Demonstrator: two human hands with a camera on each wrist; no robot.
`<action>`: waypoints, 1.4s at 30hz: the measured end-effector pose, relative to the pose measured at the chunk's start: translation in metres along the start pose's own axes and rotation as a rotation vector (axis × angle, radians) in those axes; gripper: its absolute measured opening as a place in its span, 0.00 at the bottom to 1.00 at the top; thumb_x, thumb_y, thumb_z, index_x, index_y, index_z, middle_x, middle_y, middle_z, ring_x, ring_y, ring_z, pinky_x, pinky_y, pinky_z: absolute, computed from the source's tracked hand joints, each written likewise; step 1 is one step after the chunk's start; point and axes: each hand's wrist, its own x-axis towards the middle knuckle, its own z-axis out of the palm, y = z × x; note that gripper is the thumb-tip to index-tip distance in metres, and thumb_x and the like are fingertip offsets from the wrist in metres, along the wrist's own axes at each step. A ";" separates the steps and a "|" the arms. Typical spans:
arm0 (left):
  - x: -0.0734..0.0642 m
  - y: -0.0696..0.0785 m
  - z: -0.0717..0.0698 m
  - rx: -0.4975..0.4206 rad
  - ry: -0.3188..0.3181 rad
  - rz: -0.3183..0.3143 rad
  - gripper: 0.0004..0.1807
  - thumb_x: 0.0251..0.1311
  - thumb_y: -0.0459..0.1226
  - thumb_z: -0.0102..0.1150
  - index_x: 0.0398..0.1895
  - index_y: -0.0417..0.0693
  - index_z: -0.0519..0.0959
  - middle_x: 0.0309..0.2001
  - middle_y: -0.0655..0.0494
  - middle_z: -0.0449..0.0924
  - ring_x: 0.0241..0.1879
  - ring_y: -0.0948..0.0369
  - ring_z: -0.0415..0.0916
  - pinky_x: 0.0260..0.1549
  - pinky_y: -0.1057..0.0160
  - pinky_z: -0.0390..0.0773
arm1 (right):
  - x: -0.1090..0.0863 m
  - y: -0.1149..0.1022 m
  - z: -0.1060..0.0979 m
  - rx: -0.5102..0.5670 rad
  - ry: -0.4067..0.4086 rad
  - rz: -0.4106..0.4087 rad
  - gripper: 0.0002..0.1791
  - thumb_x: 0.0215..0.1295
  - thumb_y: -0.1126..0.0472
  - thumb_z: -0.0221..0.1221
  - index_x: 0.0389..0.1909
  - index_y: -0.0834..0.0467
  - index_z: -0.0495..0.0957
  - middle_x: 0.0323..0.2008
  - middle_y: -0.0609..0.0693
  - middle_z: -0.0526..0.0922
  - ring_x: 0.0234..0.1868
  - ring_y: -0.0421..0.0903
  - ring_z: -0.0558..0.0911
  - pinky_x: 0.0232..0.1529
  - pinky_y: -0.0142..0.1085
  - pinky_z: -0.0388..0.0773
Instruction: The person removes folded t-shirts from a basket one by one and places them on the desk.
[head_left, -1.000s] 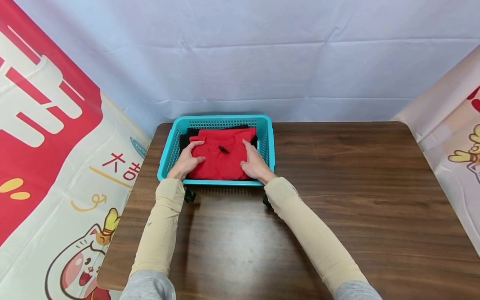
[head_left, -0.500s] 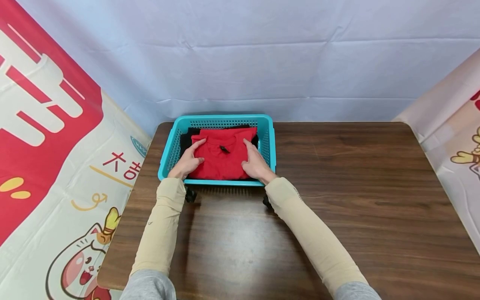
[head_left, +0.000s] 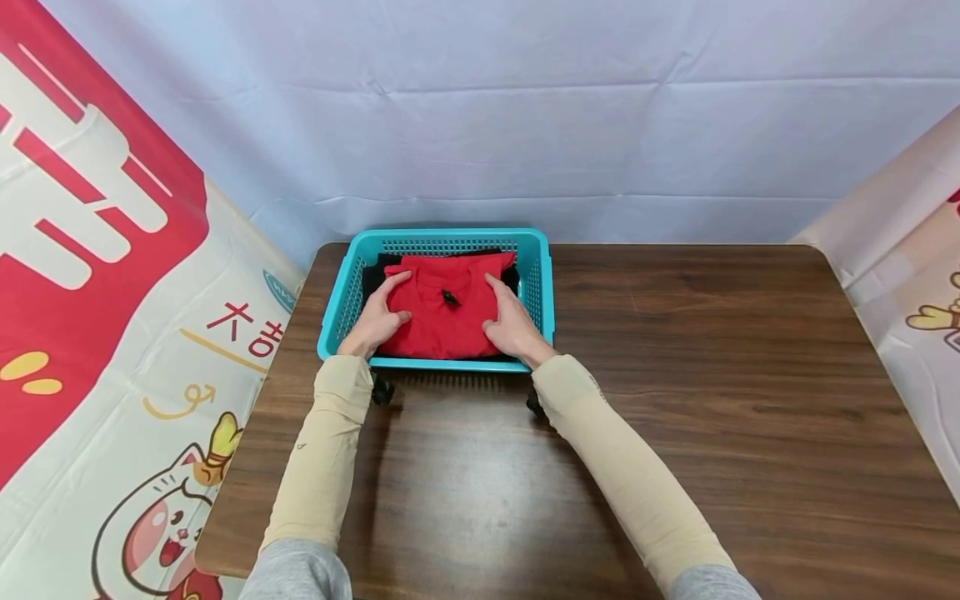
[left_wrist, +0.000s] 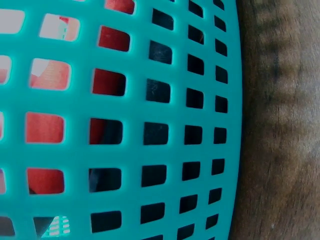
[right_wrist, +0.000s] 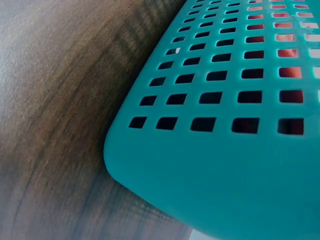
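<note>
A folded red shirt (head_left: 442, 325) lies in the teal plastic basket (head_left: 442, 364), its neckline toward the back and a small black tag at the collar. Black cloth (head_left: 372, 277) shows beneath and around it. Along the shirt's left side rests my left hand (head_left: 378, 319), thumb and forefinger spread over the red fabric. My right hand (head_left: 513, 325) lies the same way on the right side. The other fingers of both hands are largely hidden. Both wrist views show the basket's perforated wall, with red and dark cloth behind the holes.
The basket stands at the back left of a brown wooden table (head_left: 712, 375), close to a pale cloth backdrop (head_left: 600, 125). A printed red and white banner (head_left: 150, 292) hangs at the left, another printed cloth (head_left: 922, 250) at the right.
The hands stay on the shirt with barely any movement. The whole head view has shifted very slightly.
</note>
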 end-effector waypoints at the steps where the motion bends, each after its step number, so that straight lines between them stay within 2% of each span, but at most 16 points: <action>1: 0.000 0.000 0.000 -0.012 0.006 0.000 0.40 0.62 0.27 0.54 0.74 0.63 0.56 0.70 0.48 0.57 0.65 0.48 0.60 0.57 0.45 0.73 | 0.000 0.000 0.000 -0.003 0.001 -0.004 0.44 0.64 0.69 0.53 0.77 0.49 0.45 0.75 0.51 0.50 0.73 0.52 0.54 0.65 0.48 0.70; 7: 0.000 0.000 0.000 -0.084 0.025 -0.017 0.38 0.62 0.31 0.57 0.72 0.68 0.59 0.69 0.50 0.59 0.63 0.49 0.62 0.56 0.46 0.74 | 0.000 -0.001 -0.001 0.010 0.015 -0.033 0.44 0.63 0.70 0.54 0.77 0.48 0.46 0.75 0.50 0.52 0.73 0.52 0.55 0.65 0.49 0.70; 11: 0.001 0.000 -0.001 -0.106 0.028 -0.010 0.40 0.62 0.33 0.59 0.73 0.71 0.57 0.71 0.52 0.57 0.65 0.49 0.61 0.56 0.47 0.74 | 0.000 -0.001 -0.002 0.026 0.035 -0.053 0.44 0.62 0.70 0.54 0.76 0.48 0.47 0.74 0.49 0.53 0.72 0.52 0.56 0.63 0.48 0.72; 15: 0.001 0.002 -0.002 -0.143 0.035 0.015 0.42 0.61 0.34 0.61 0.74 0.73 0.54 0.72 0.54 0.55 0.65 0.51 0.60 0.56 0.48 0.75 | 0.000 -0.001 -0.003 0.043 0.055 -0.064 0.44 0.62 0.70 0.54 0.76 0.47 0.47 0.75 0.49 0.52 0.72 0.52 0.56 0.61 0.48 0.74; 22: 0.002 0.004 -0.003 -0.225 0.028 0.051 0.38 0.63 0.35 0.60 0.72 0.71 0.57 0.69 0.57 0.59 0.62 0.53 0.65 0.50 0.55 0.78 | -0.001 -0.002 -0.006 0.050 0.092 -0.074 0.44 0.62 0.70 0.54 0.76 0.45 0.49 0.74 0.48 0.53 0.70 0.51 0.58 0.58 0.46 0.77; 27: 0.000 0.006 -0.004 -0.239 0.013 0.020 0.37 0.63 0.35 0.59 0.72 0.71 0.58 0.70 0.57 0.58 0.63 0.53 0.63 0.49 0.58 0.78 | -0.001 -0.002 -0.007 0.052 0.099 -0.095 0.43 0.61 0.70 0.54 0.76 0.46 0.50 0.73 0.49 0.55 0.71 0.51 0.58 0.59 0.47 0.76; 30: -0.008 0.016 -0.006 -0.243 -0.003 -0.002 0.37 0.63 0.34 0.58 0.73 0.67 0.58 0.70 0.52 0.57 0.64 0.52 0.61 0.48 0.60 0.78 | -0.001 -0.002 -0.007 0.058 0.096 -0.100 0.43 0.61 0.70 0.54 0.76 0.46 0.50 0.73 0.48 0.55 0.71 0.51 0.57 0.57 0.47 0.77; 34: -0.009 0.014 -0.005 -0.253 -0.006 0.000 0.36 0.64 0.34 0.57 0.73 0.67 0.59 0.70 0.53 0.57 0.64 0.52 0.60 0.47 0.62 0.78 | -0.003 -0.001 -0.007 0.058 0.097 -0.109 0.43 0.61 0.70 0.54 0.76 0.46 0.50 0.73 0.48 0.55 0.70 0.51 0.57 0.56 0.46 0.78; 37: -0.002 0.004 -0.004 -0.272 0.001 0.010 0.34 0.63 0.35 0.58 0.70 0.70 0.62 0.70 0.58 0.58 0.64 0.54 0.60 0.48 0.62 0.77 | -0.006 -0.001 -0.009 0.059 0.091 -0.121 0.43 0.62 0.70 0.53 0.76 0.46 0.50 0.74 0.48 0.54 0.70 0.51 0.57 0.56 0.46 0.77; 42: -0.004 0.003 -0.005 -0.303 -0.020 0.023 0.33 0.63 0.35 0.58 0.70 0.68 0.63 0.70 0.59 0.58 0.63 0.55 0.61 0.48 0.64 0.77 | -0.007 -0.003 -0.014 0.072 0.084 -0.132 0.44 0.61 0.70 0.55 0.76 0.43 0.50 0.74 0.47 0.54 0.70 0.50 0.57 0.55 0.46 0.78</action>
